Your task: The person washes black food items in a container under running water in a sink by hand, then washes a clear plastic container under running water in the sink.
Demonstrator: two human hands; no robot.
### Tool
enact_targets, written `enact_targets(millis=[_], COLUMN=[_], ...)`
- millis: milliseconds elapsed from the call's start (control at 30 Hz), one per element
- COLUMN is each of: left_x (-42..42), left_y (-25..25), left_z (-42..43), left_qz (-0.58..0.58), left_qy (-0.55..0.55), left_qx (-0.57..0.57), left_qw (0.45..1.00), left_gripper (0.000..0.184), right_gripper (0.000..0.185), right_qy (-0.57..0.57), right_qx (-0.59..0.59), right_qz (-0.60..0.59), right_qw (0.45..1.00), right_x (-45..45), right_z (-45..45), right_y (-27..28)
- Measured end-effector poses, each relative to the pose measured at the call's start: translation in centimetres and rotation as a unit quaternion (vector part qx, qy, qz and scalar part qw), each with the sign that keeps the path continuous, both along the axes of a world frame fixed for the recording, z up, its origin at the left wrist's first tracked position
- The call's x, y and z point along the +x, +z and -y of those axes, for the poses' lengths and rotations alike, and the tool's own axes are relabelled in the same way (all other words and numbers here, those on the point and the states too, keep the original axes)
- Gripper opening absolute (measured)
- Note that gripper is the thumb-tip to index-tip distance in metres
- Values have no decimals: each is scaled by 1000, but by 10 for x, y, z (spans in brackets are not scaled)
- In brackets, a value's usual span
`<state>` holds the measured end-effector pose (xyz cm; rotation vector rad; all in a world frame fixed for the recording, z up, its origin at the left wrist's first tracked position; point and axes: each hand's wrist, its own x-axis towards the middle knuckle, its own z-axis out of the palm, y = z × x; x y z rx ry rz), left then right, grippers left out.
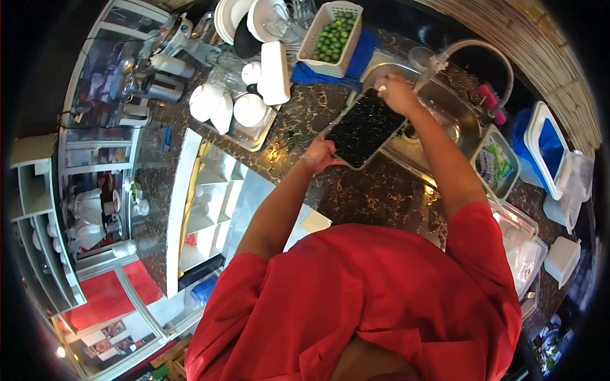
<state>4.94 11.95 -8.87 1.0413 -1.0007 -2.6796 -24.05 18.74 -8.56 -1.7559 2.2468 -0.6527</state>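
A black rectangular tray (367,130) with a pale rim is tilted over the near left edge of the steel sink (460,114). Its dark surface is wet and speckled with droplets. My left hand (322,154) grips the tray's near left corner, thumb along the rim. At the far end, my right hand (397,95) is closed at the tray's edge, its fingertips partly hidden. Right beside that hand, the curved hose tap (438,62) hangs over the sink. Whether water is running from it, I cannot tell.
Behind the tray, a white basket of green limes (332,39) stands on a blue cloth (362,60). White cups and bowls (249,109) sit on a metal tray to the left. A container with sponges (495,164) and plastic tubs (562,260) line the right side.
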Motion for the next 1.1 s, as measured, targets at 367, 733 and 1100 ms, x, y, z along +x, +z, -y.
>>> enact_targets(millis=[367,733,1100], left_x=[-8,-2,-3], left_y=[17,1,3], left_z=[-7,-2,-1], left_qz=[38,49,15], left_qy=[6,9,-4], left_qx=[4,5,22], left_qw=[999,999,1000], left_gripper=[55,68,68], right_gripper=[68,15,29], right_qy=[3,-56,-185], right_qx=[178,121,119], right_qz=[120,688,182], right_qw=[977,714,958], right_x=[73,29,-72], right_z=[3,-13,-14], right_y=[-4,2,-48])
